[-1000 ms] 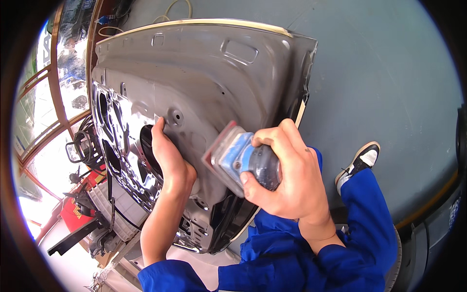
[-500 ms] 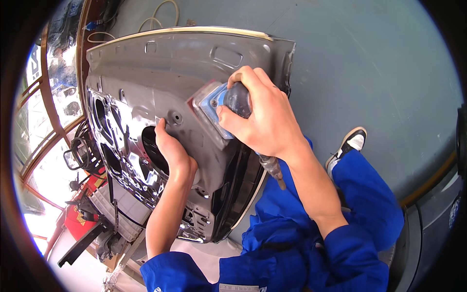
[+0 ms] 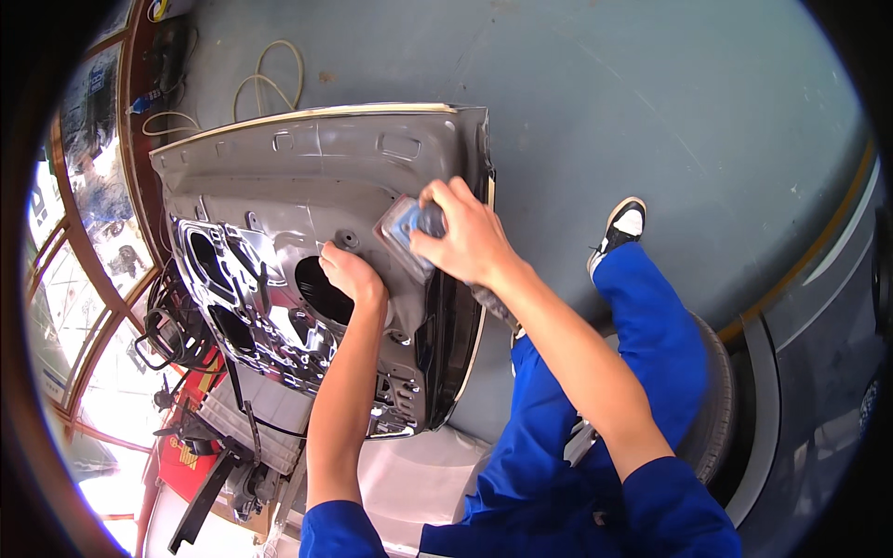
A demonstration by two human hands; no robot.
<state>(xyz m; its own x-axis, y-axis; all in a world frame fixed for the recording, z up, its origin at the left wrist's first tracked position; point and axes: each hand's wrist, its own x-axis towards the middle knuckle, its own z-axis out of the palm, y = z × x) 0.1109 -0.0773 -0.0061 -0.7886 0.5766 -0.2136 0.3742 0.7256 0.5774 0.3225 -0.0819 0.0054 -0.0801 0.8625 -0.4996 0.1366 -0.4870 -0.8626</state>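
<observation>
Right hand [image 3: 465, 237] curled round sander [image 3: 404, 226]; keep pad [image 3: 398, 247] flat, just left of fingertips [image 3: 426, 196]; left hand [image 3: 353, 272] at door panel [image 3: 358, 200], grip unclear.

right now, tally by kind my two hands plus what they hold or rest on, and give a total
Hands, left hand and right hand: 2
Blue and black sander: 1
Grey car door panel: 1
Total: 4
</observation>
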